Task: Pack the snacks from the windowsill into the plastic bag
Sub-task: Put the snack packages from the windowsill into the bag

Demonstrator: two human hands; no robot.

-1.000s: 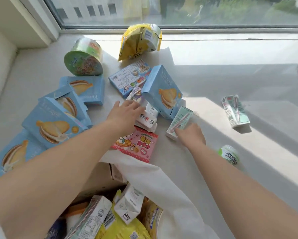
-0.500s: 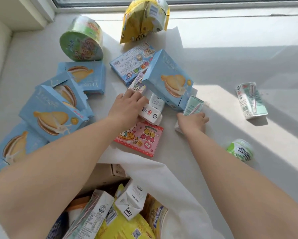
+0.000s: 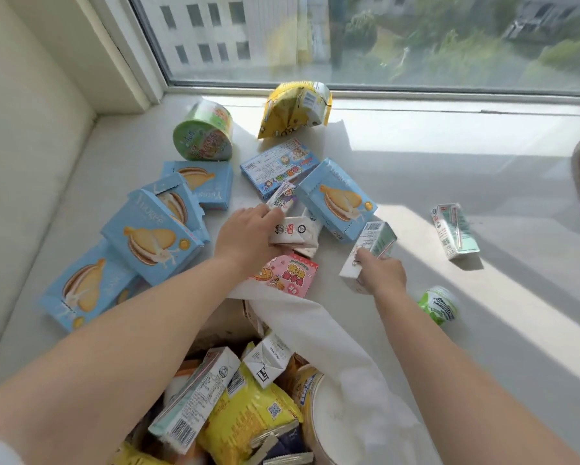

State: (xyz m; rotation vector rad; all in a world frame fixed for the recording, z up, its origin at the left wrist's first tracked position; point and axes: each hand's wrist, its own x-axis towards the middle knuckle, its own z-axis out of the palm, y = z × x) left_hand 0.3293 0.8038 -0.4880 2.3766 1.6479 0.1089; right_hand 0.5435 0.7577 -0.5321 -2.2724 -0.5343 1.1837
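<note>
The white plastic bag (image 3: 332, 350) lies open at the bottom centre with cartons and a yellow packet inside. My left hand (image 3: 245, 233) grips a small white milk carton (image 3: 295, 234) in the middle of the snack pile. My right hand (image 3: 380, 275) holds a green-and-white drink carton (image 3: 370, 250), tilted up off the windowsill (image 3: 416, 182). Under my left wrist lies a pink snack packet (image 3: 290, 275). Several blue biscuit boxes (image 3: 151, 239) are scattered at the left, and one more blue box (image 3: 335, 199) sits beside the cartons.
A green cup snack (image 3: 203, 135) and a yellow bag (image 3: 295, 109) lie near the window glass. Another drink carton (image 3: 452, 229) lies at the right in sunlight, with a small green-and-white cup (image 3: 439, 305) nearer me. A wall borders the left.
My left hand has closed around the white milk carton. My right hand has taken the green-and-white drink carton and tipped it up off the sill.
</note>
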